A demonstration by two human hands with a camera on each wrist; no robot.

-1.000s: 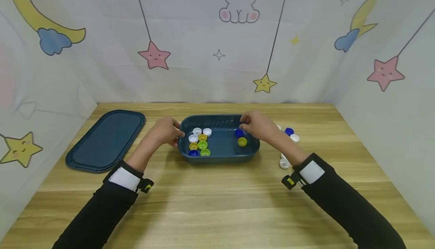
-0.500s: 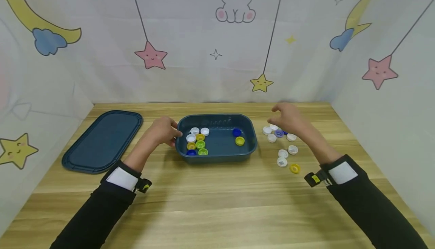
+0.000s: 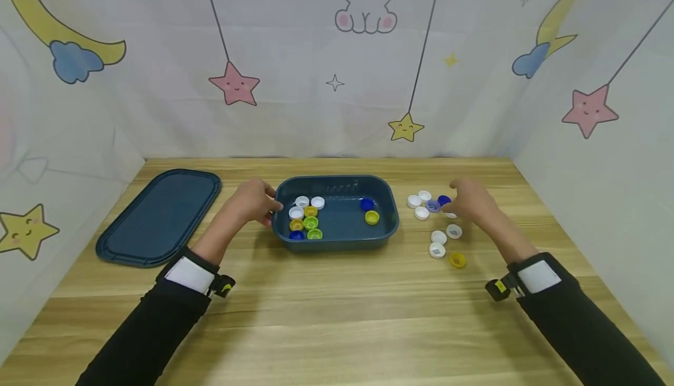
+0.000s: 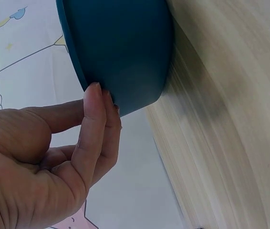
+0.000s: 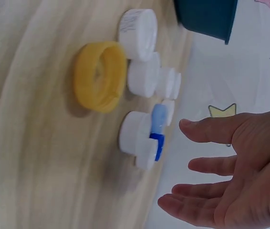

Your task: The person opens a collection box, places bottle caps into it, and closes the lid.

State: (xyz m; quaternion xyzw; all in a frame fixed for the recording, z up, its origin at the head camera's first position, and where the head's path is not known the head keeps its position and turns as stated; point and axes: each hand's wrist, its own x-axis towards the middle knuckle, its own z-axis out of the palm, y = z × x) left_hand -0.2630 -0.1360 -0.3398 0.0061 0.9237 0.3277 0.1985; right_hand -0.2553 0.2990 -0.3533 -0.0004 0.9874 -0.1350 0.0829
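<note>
- The left hand (image 3: 250, 202) is pinching the near end of the dark blue bin (image 3: 337, 247), thumb at the rim and fingers against the outer wall.
- The right hand (image 3: 471, 202) is hovering just beside the loose caps, its fingers parted and grasping nothing.
- Those loose caps are lying on the tabletop (image 3: 337, 321) to the right of the bin: white caps (image 3: 437, 250), a yellow cap (image 3: 457, 260), a pale blue cap (image 3: 433, 206) and a deep blue cap (image 3: 444, 200) nearest the fingertips.
- More caps (image 3: 310, 222) are sitting inside the bin, mostly grouped at its left end.
- The caps are looking like light, stiff plastic, hardly fragile, perhaps a little slick; I'd be pinching one across opposite side walls.
- The bin is seeming rigid and light enough to slide, so its rim is offering the surest hold.
</note>
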